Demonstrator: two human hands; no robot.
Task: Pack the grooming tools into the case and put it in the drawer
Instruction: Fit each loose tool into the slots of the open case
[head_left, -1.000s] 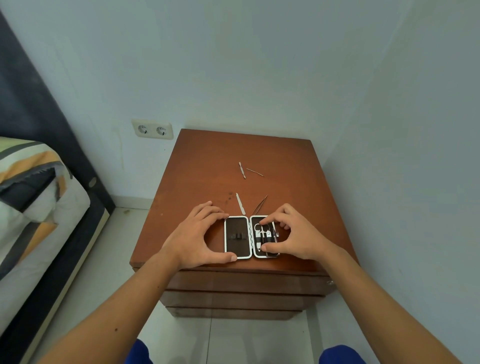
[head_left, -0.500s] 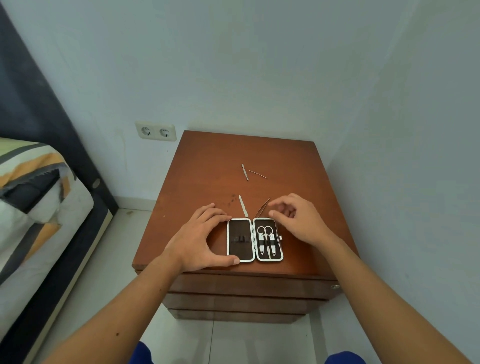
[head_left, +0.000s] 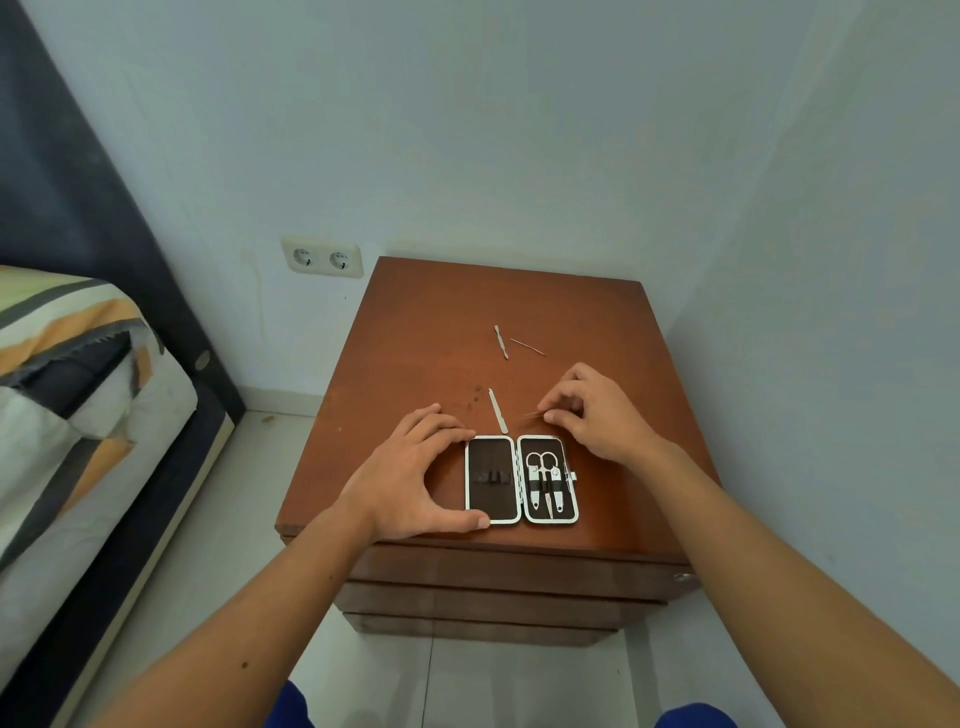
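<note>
My small black hinged case with its white metal rim (head_left: 521, 479) lies open flat near the front edge of the reddish-brown wooden bedside cabinet (head_left: 415, 332); its left half shows only an empty elastic band; its right half holds silver scissors (head_left: 542, 475) and two smaller silver tools strapped side by side. My left hand (head_left: 410, 475) rests on the cabinet top against the case's left side, fingers spread, index fingertip touching the upper left corner and thumb tip touching the lower left edge; it braces the case and grasps nothing. My right hand (head_left: 592, 413) sits just behind the case's right half, thumb and forefinger pressed together on thin metal tweezers (head_left: 532, 415), whose blurred tips point left. A flat silver nail file (head_left: 497, 410) lies loose just behind the case's hinge, between my hands. Farther back, well apart from the case, lie a slim silver cuticle pusher (head_left: 500, 342) and a thin silver pick (head_left: 527, 346), close together. The cabinet's drawer fronts (head_left: 509, 569) below are closed.
</note>
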